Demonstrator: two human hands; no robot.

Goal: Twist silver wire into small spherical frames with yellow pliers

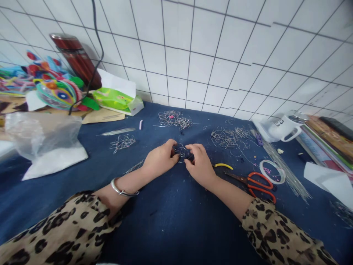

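Note:
A small round shape of bent silver wire (181,151) is held between my two hands over the dark blue cloth. My left hand (160,159) pinches its left side between thumb and fingers. On the opposite side, my right hand (200,164) grips the wire with curled fingers. The finer bends of the wire are too small to make out. A yellow tool handle (224,165) pokes out beside my right hand, the rest of it hidden. Orange-handled scissors (260,180) lie near my right forearm.
Tangled wire pieces (230,138) lie at the right, more wire bits (176,119) at the back. Straight wires (286,171) run past a clear ring-shaped dish (272,172) with pink beads. A white mug (285,129), plastic bag (46,143), green tissue pack (117,99) and red flask (77,60) stand around.

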